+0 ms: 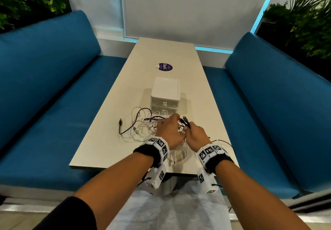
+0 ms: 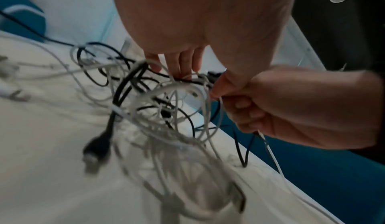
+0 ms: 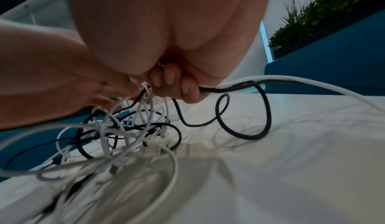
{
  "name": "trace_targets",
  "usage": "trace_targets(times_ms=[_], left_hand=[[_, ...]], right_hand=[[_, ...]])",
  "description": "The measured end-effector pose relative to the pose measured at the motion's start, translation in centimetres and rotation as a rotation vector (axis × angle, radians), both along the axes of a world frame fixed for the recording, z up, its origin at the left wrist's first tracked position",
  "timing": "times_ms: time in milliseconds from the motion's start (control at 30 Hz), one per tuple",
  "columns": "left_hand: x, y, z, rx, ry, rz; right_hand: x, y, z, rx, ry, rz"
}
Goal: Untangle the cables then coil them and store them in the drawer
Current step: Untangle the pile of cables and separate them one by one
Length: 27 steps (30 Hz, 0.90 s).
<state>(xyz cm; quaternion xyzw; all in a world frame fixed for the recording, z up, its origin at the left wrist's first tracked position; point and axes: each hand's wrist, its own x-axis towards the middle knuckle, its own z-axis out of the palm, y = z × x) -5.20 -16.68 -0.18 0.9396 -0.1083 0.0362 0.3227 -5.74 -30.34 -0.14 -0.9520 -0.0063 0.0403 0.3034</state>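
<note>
A tangle of white and black cables (image 1: 143,125) lies on the pale table (image 1: 96,145), just in front of a small white drawer unit (image 1: 165,91). My left hand (image 1: 174,120) reaches into the right side of the tangle and pinches white loops between thumb and fingers (image 2: 177,66). Close beside it, my right hand (image 1: 188,127) is curled in a fist around a black cable (image 3: 245,128) and a white cable (image 3: 312,80). The black cable's plug end (image 1: 185,120) sticks up out of that fist. Another black plug (image 2: 96,146) hangs from the lifted tangle.
Blue padded benches (image 1: 44,95) (image 1: 277,113) run along both long sides of the table. A purple round sticker (image 1: 165,67) lies beyond the drawer unit. A loose black USB end (image 1: 120,122) rests at the tangle's left. Plants (image 1: 304,23) stand behind the benches.
</note>
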Motion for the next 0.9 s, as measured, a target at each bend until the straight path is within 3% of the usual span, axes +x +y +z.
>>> trace_targets(times_ms=[133, 233, 467, 633, 733, 900], left_hand=[[0.8, 0.0, -1.2, -0.033, -0.005, 0.061], [1.1, 0.9, -1.6, 0.176, -0.056, 0.027], [0.8, 3.3, -1.6, 0.461, -0.108, -0.100], [0.0, 1.8, -1.3, 0.295, -0.051, -0.160], [0.1, 1.0, -1.4, 0.297, -0.054, -0.138], [0.6, 1.4, -1.8, 0.604, -0.151, -0.159]], right_hand=[[-0.3, -0.6, 0.9, 0.087, -0.039, -0.018], [-0.5, -0.9, 0.7, 0.019, -0.046, 0.000], [-0.6, -2.0, 0.3, -0.155, 0.032, -0.058], [-0.6, -1.9, 0.1, -0.131, 0.000, -0.031], [-0.6, -2.2, -0.3, -0.184, -0.009, 0.006], [-0.7, -3.1, -0.6, -0.414, 0.030, 0.065]])
